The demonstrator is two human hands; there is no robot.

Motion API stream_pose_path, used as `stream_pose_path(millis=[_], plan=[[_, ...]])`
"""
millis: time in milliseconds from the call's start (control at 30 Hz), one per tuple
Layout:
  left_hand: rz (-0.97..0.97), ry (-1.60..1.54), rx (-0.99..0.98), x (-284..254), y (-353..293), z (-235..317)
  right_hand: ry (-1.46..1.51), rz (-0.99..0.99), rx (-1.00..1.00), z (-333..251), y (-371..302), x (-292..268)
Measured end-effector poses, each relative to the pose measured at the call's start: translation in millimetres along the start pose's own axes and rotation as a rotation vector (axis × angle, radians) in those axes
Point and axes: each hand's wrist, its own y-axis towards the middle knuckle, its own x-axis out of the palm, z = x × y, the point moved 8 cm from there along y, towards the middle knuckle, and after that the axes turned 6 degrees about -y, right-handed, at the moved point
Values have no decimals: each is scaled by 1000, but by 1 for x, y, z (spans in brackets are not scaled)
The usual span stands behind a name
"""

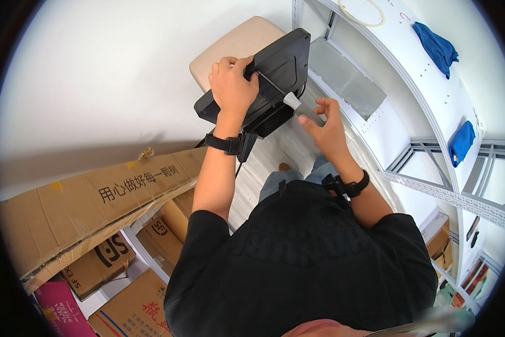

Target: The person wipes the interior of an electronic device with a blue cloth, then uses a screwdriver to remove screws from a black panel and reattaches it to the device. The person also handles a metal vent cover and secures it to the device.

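Observation:
My left hand [233,84] grips the upper edge of a black plastic device [283,59], a flat panel with a thicker black part below it. The device is tilted in front of a beige padded seat [224,48]. In my right hand [326,130] is a screwdriver [291,101] with a grey and white handle, held between thumb and fingers. Its thin shaft runs up and left across the panel, and the tip ends close to my left fingers. Whether the tip sits in a screw cannot be made out.
On the right stand white metal shelves [426,84] with blue cloths [435,48] hanging on them. A grey panel [348,76] leans by the shelf. To the left is a long cardboard box [89,208], above more cartons [132,306] on a rack.

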Motion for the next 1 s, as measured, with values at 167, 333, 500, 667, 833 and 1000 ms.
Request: stream_pose_path(millis=[167, 333, 500, 667, 833, 1000], plan=[[4, 7, -14, -2, 3, -1, -106, 31, -153, -16, -7, -6], [8, 19, -22, -2, 2, 2, 216, -31, 256, 4, -9, -3], [-17, -12, -36, 3, 3, -5, 26, -60, 64, -4, 3, 1], [-4, -29, -22, 1, 2, -5, -58, -23, -96, -25, -5, -3], [-1, -17, -29, 3, 2, -3, 179, 10, 7, -10, -3, -5], [-2, 8, -28, 3, 2, -5, 434, -200, 307, -2, -1, 9]])
